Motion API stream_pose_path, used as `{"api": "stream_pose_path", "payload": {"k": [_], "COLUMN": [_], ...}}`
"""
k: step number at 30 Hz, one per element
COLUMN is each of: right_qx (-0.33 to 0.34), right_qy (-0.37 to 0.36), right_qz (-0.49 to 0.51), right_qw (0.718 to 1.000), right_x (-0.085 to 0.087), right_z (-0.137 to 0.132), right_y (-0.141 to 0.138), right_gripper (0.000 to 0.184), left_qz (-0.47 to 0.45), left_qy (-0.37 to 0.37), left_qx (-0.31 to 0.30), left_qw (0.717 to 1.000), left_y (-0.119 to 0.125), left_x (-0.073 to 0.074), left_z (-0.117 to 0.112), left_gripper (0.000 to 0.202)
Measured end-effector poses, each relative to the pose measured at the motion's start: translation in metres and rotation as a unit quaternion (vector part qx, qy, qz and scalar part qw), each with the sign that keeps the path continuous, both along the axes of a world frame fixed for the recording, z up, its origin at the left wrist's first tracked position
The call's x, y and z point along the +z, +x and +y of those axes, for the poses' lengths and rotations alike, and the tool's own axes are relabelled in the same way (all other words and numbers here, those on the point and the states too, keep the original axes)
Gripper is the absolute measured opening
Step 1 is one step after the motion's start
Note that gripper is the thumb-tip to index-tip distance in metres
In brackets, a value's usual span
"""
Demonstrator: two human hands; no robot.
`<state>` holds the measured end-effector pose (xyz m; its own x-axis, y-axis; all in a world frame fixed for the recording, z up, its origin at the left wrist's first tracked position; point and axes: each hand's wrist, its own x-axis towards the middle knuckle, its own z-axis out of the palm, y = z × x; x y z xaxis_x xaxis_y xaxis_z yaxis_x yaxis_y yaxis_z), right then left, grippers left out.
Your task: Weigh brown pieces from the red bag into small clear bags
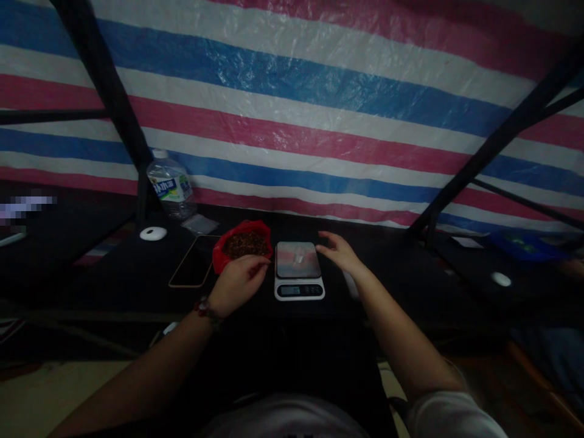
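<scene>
A small white kitchen scale (298, 271) with a shiny plate stands on the dark table (401, 286) in front of me. A small clear packet lies on its plate. Left of it sits a red bag (243, 244) full of small brown pieces. My left hand (239, 283) rests just below the bag's rim, fingers pinched together toward the scale; what they hold is too small to see. My right hand (340, 252) hovers at the scale's right edge, fingers spread and holding nothing.
A phone (191, 269) lies flat left of the bag. A water bottle (171, 188), a white disc (153, 233) and a clear packet (199, 224) stand further back. A striped tarp hangs behind, with dark frame poles on both sides.
</scene>
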<state>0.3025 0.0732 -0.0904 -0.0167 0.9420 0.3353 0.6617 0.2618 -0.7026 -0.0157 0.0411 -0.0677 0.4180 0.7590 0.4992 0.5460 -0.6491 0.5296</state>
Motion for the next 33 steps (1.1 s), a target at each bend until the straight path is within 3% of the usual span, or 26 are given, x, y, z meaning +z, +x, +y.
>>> {"api": "stream_pose_path", "payload": {"k": [2, 5, 9, 14, 18, 20, 23, 25, 27, 30, 33], "right_qx": [0.052, 0.074, 0.054, -0.010, -0.003, -0.002, -0.083, -0.182, -0.247, -0.256, -0.245], "right_qy": [0.010, 0.014, 0.042, 0.031, -0.020, -0.017, 0.004, -0.033, -0.131, -0.277, -0.312], "right_qz": [-0.058, -0.105, -0.068, 0.019, -0.032, -0.061, -0.086, -0.128, -0.207, -0.314, -0.361], "right_qw": [0.997, 0.992, 0.995, 0.999, 0.999, 0.998, 0.993, 0.974, 0.938, 0.871, 0.844], "right_x": [0.000, -0.002, 0.000, -0.003, -0.012, -0.011, 0.004, 0.018, 0.029, 0.027, 0.011], "right_z": [-0.003, -0.004, -0.005, -0.014, -0.020, -0.025, -0.036, -0.048, -0.062, -0.081, -0.095], "right_y": [-0.024, -0.047, -0.047, -0.029, -0.034, -0.036, -0.027, -0.016, -0.008, -0.006, -0.012], "right_gripper": [0.055, 0.043, 0.040, 0.046, 0.043, 0.050, 0.054, 0.044, 0.044, 0.046, 0.038], "left_qz": [0.002, 0.003, -0.002, 0.011, 0.044, 0.049, 0.049, 0.048, 0.048, 0.052, 0.060], "left_qy": [0.011, 0.021, 0.024, 0.024, 0.012, 0.002, -0.008, -0.014, -0.019, -0.026, -0.032], "left_qx": [0.014, 0.043, 0.069, -0.011, -0.077, -0.093, -0.103, -0.109, -0.117, -0.129, -0.131], "left_qw": [1.000, 0.999, 0.997, 1.000, 0.996, 0.994, 0.993, 0.993, 0.992, 0.990, 0.989], "left_y": [-0.004, -0.012, -0.018, -0.011, 0.000, 0.005, 0.008, 0.008, 0.009, 0.010, 0.013], "left_x": [0.001, 0.003, 0.006, 0.006, 0.001, -0.003, -0.006, -0.006, -0.006, -0.006, -0.007], "left_z": [0.004, 0.009, 0.012, 0.004, -0.003, -0.006, -0.008, -0.010, -0.011, -0.012, -0.013], "left_gripper": [0.023, 0.025, 0.024, 0.023, 0.021, 0.020, 0.020, 0.019, 0.020, 0.020, 0.021]}}
